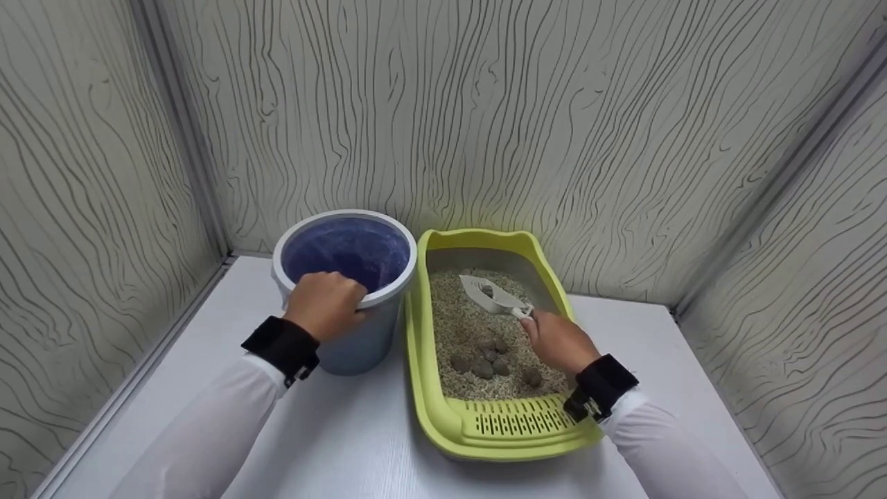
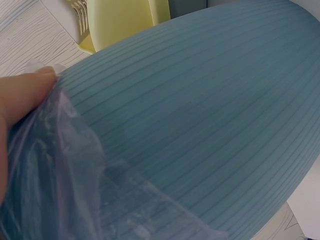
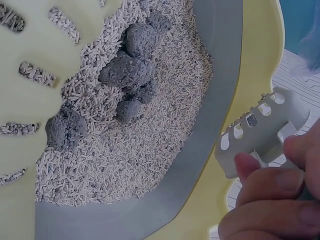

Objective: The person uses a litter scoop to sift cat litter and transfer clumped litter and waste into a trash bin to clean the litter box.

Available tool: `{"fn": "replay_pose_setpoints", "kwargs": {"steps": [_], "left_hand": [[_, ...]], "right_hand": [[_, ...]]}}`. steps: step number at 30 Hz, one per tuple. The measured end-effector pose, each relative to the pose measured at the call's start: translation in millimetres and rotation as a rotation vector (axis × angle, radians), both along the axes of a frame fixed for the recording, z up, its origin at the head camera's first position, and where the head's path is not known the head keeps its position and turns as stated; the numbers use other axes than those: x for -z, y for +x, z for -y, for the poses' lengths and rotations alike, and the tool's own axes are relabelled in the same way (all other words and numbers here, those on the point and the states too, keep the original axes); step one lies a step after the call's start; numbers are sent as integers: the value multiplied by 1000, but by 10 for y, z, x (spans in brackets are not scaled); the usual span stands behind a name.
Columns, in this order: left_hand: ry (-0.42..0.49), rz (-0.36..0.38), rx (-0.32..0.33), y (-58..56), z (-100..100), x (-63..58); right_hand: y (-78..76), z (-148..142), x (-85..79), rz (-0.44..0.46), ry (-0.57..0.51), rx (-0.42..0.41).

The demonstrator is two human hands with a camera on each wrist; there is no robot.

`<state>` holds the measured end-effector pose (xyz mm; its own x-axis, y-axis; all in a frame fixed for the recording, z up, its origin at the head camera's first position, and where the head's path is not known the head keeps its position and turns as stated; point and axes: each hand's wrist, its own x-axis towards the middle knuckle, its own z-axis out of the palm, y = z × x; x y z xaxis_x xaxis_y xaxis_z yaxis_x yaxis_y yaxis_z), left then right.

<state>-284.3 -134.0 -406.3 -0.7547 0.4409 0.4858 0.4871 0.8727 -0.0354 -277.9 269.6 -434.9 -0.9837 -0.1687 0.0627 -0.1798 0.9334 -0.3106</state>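
My left hand (image 1: 326, 305) grips the near rim of a blue-grey bin (image 1: 352, 350), lined with a bluish plastic bag (image 1: 339, 249). In the left wrist view the thumb (image 2: 25, 95) lies against the bin's ribbed outside (image 2: 190, 110), beside the bag's overhanging edge (image 2: 75, 155). With my right hand (image 1: 563, 341) I hold a white slotted litter scoop (image 1: 497, 299) by its handle, above the litter box. A grey clump (image 1: 487, 290) sits in the scoop. Below, several grey clumps (image 1: 483, 367) lie on the pale pellet litter (image 1: 454, 333).
The yellow-green litter box (image 1: 428, 388) stands right beside the bin on a white table (image 1: 346, 436). Its near end carries a slotted ledge (image 1: 516, 419). Wood-patterned panels (image 1: 443, 125) close in the back and both sides.
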Motion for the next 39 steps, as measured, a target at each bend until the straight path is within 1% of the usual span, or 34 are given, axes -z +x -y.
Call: {"fn": "replay_pose_setpoints", "kwargs": {"steps": [5, 9, 18, 26, 29, 32, 39], "left_hand": [[-7, -7, -7, 1, 0, -3], [-15, -10, -7, 1, -2, -6], [-14, -2, -10, 3, -6, -11], [-11, -11, -4, 3, -4, -9], [-12, -14, -5, 1, -3, -9], [-14, -14, -7, 0, -3, -10], [-4, -11, 1, -10, -5, -7]], "right_hand": [[6, -7, 7, -90, 32, 26], [-8, -10, 14, -119, 9, 48], [-12, -15, 11, -134, -5, 42], [-8, -20, -57, -96, -22, 39], [-21, -27, -120, -94, -22, 34], [-41, -23, -223, -109, -18, 20], [-96, 40, -574, -97, -44, -29]]}}
